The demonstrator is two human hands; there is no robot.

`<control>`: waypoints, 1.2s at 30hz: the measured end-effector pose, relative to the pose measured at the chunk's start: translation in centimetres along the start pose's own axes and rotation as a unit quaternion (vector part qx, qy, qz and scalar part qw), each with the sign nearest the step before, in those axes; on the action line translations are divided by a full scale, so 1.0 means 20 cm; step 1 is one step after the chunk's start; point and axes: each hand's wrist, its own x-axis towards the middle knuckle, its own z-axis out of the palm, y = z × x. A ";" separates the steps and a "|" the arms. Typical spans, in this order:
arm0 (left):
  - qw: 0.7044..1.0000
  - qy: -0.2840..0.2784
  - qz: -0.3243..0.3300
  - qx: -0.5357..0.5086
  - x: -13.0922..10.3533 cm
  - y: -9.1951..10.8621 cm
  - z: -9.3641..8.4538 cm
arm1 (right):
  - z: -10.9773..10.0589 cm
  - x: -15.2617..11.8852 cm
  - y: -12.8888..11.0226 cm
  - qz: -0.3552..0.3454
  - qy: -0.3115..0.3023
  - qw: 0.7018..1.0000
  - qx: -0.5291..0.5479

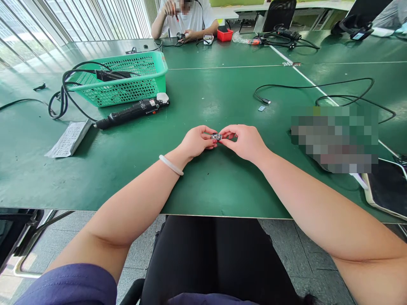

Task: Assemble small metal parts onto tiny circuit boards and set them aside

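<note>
Between my two hands, just above the green table (203,182), is a small black-and-silver part (216,137) with a fine patterned face; it is too small for me to name its kind. My left hand (199,140) grips its left side between thumb and fingers. From the right, my right hand (243,140) pinches its other side with thumb and fingertips. A black electric screwdriver (133,112) lies to the left, beyond my left hand. Further right a black cable (299,87) ends in a plug close to a tiny pale chip-like piece (261,108).
A green plastic basket (127,91) holding a black cabled device stands at the left. Near it lies a folded paper packet (70,137). A blurred object (333,140) and a black-topped pad (389,186) are at the right. Across the table a person (187,21) handles a small device.
</note>
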 end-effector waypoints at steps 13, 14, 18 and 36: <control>1.000 0.000 -0.001 -0.005 0.00 0.00 0.00 | 0.00 0.00 -0.01 0.000 0.003 1.000 0.000; 1.000 0.000 0.000 -0.006 0.00 0.00 0.00 | 0.00 0.00 -0.01 0.000 0.003 1.000 -0.001; 1.000 0.003 -0.001 -0.005 0.00 0.01 0.00 | 0.00 0.00 -0.01 0.002 0.003 1.000 -0.001; 1.000 0.004 -0.002 -0.004 0.00 0.01 0.00 | 0.01 0.00 0.00 0.003 0.007 1.000 0.005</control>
